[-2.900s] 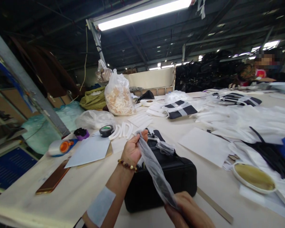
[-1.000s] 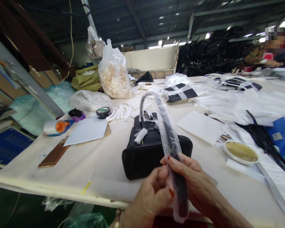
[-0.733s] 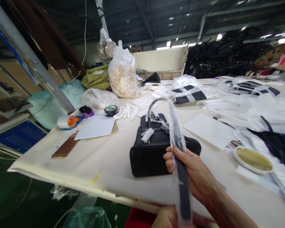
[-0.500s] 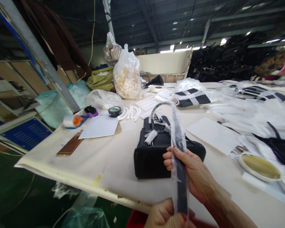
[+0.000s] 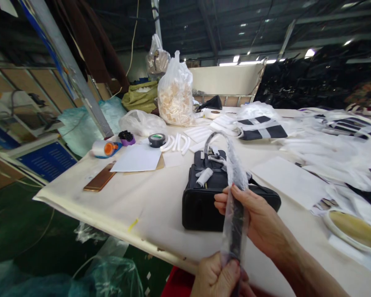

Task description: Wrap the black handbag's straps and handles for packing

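Note:
A black handbag (image 5: 204, 202) lies on the cream table (image 5: 142, 202). Its long black strap (image 5: 235, 194), sheathed in clear plastic film, arches up from the bag toward me. My right hand (image 5: 250, 214) is wrapped round the middle of the strap. At the bottom edge my left hand (image 5: 214, 276) pinches the strap's lower end and the loose film. White wrapping covers the bag's small hardware (image 5: 204, 176).
Behind the bag lie a white sheet (image 5: 137, 159), a brown phone (image 5: 99, 182), a tape roll (image 5: 157, 140), a glue bottle (image 5: 103, 148) and a bag of tan pieces (image 5: 174, 97). White wrappings (image 5: 334, 144) and a dish of glue (image 5: 354, 222) fill the right side. The table's near edge drops to a green floor.
My left hand left the bag's top and dropped to the strap's lower end. My right hand slid up to the strap's middle. The view swung left.

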